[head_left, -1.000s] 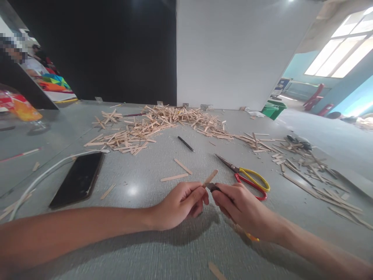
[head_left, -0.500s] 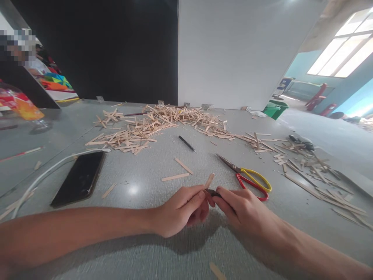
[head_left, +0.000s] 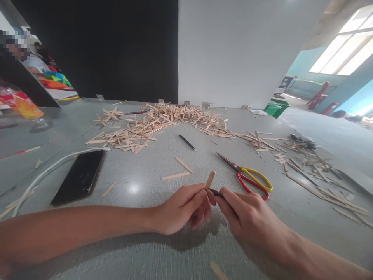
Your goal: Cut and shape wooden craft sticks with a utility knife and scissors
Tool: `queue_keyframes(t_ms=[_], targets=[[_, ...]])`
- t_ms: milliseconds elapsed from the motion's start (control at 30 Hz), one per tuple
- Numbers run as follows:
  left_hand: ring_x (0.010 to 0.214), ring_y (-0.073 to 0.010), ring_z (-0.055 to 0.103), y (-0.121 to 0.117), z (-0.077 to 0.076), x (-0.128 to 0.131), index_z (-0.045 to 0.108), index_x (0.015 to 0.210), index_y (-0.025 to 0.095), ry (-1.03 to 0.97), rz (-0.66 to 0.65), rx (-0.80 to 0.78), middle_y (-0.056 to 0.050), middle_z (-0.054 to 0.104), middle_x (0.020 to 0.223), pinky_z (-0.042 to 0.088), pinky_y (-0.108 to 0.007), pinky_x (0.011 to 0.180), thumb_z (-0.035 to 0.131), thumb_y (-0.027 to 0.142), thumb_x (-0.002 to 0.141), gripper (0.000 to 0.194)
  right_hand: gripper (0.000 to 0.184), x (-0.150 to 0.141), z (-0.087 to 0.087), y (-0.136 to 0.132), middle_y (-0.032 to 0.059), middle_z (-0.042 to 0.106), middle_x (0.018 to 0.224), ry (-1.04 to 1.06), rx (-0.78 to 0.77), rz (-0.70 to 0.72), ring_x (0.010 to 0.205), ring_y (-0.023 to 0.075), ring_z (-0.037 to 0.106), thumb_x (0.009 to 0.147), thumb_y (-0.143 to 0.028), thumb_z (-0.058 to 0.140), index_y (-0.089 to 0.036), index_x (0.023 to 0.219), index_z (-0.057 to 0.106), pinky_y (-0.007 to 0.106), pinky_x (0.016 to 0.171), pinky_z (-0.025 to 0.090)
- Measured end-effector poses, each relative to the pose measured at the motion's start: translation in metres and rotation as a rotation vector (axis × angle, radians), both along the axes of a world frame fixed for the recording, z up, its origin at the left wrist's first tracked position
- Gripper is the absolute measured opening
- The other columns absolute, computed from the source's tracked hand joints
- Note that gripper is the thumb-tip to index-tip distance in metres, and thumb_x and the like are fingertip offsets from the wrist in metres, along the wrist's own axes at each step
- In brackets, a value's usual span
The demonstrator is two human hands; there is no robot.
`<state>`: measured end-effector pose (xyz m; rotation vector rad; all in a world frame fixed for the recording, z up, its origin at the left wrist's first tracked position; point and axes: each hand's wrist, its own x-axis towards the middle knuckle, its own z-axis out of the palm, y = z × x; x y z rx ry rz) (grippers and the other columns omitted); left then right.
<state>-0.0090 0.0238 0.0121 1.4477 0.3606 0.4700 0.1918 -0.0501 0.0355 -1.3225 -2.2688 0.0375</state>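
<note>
My left hand (head_left: 188,206) is closed, pinching a wooden craft stick (head_left: 210,180) that points upward with its rounded end free. My right hand (head_left: 247,208) is closed around a slim dark tool (head_left: 217,193), whose tip meets the stick just above my left fingertips. Most of this tool is hidden in my fist, so its kind does not show. Scissors (head_left: 240,168) with one yellow and one red handle lie just beyond my right hand, blades pointing away to the left. Two loose craft sticks (head_left: 175,176) rest on the table ahead of my left hand.
A large heap of craft sticks (head_left: 163,120) spreads along the panel's foot. More sticks and shavings (head_left: 317,171) lie at the right. A black pen (head_left: 187,142) is mid-table. To the left are a phone (head_left: 78,177), a white cable (head_left: 46,173) and a bottle (head_left: 21,103).
The dark tool and my right hand have shifted slightly to the right. The stick in my left hand now shows more of its flat face and stands a little higher.
</note>
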Motion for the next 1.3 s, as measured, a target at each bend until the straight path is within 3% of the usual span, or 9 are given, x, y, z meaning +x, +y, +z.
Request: queue_keyframes(t_ms=[133,300,600,767,900,1033,1133,1300], targets=[[0.053,-0.0095,0.036,0.000,0.002,-0.001,0.055,0.101,0.017,0.054,0.072,0.186,0.007,0.042,0.066,0.035,-0.021,0.049,0.035,0.049,0.111,0.039,0.046,0.002,0.001,0.003,-0.0047,0.049,0.055,-0.038,-0.017,-0.091,0.043,0.0099,0.034,0.115,-0.037,0.032,-0.021,0.077,0.051,0.032,0.046,0.019],[0.054,-0.0097,0.033,-0.002,0.008,-0.003,0.046,0.095,0.020,0.147,0.096,0.349,0.008,0.041,0.066,0.031,-0.024,0.052,0.034,0.042,0.112,0.031,0.043,0.006,-0.008,0.004,-0.0029,0.053,0.057,-0.101,-0.040,-0.131,0.045,0.0113,0.038,0.114,-0.036,0.033,-0.021,0.078,0.052,0.033,0.048,0.019],[0.047,-0.0110,0.032,0.002,0.007,-0.005,0.044,0.131,0.016,0.221,0.053,0.571,0.011,0.035,0.060,0.027,-0.025,0.052,0.029,0.035,0.112,0.031,0.034,0.012,-0.004,0.002,-0.0030,0.054,0.058,-0.284,0.022,-0.081,0.044,0.0136,0.039,0.111,-0.028,0.039,-0.023,0.079,0.052,0.035,0.050,0.014],[0.044,-0.0119,0.034,0.001,0.003,-0.003,0.045,0.132,0.016,0.385,0.038,0.727,0.011,0.037,0.058,0.024,-0.026,0.050,0.031,0.025,0.109,0.029,0.025,0.010,0.007,-0.010,-0.0023,0.059,0.063,-0.373,-0.129,-0.084,0.043,0.0131,0.044,0.098,-0.005,0.050,-0.022,0.080,0.055,0.034,0.048,0.018],[0.042,-0.0127,0.035,-0.001,-0.002,0.000,0.045,0.129,0.017,0.446,0.034,0.823,0.009,0.040,0.057,0.024,-0.026,0.051,0.030,0.024,0.107,0.027,0.023,0.014,0.014,-0.012,0.0003,0.063,0.068,-0.363,-0.162,-0.012,0.048,0.0143,0.051,0.097,-0.006,0.052,-0.022,0.084,0.061,0.032,0.048,0.025],[0.044,-0.0132,0.035,0.003,0.000,-0.002,0.046,0.121,0.017,0.420,-0.035,0.735,0.009,0.042,0.059,0.024,-0.027,0.050,0.032,0.030,0.108,0.023,0.029,0.022,0.016,0.002,-0.0011,0.059,0.063,-0.379,-0.173,0.003,0.049,0.0152,0.051,0.107,-0.018,0.047,-0.021,0.082,0.062,0.032,0.051,0.028],[0.052,-0.0137,0.039,0.007,0.005,-0.005,0.045,0.122,0.016,0.320,-0.100,0.599,0.007,0.044,0.065,0.031,-0.026,0.054,0.028,0.038,0.111,0.030,0.035,0.026,0.019,0.015,-0.0028,0.056,0.061,-0.362,-0.240,0.036,0.053,0.0152,0.052,0.110,-0.026,0.045,-0.022,0.080,0.061,0.032,0.055,0.030],[0.064,-0.0144,0.043,0.008,0.011,-0.005,0.046,0.121,0.018,0.241,-0.069,0.432,0.005,0.047,0.072,0.039,-0.028,0.066,0.026,0.042,0.112,0.032,0.036,0.028,0.023,0.026,-0.0051,0.057,0.065,-0.163,-0.423,0.091,0.059,0.0124,0.052,0.112,-0.027,0.042,-0.022,0.080,0.059,0.030,0.061,0.032]])
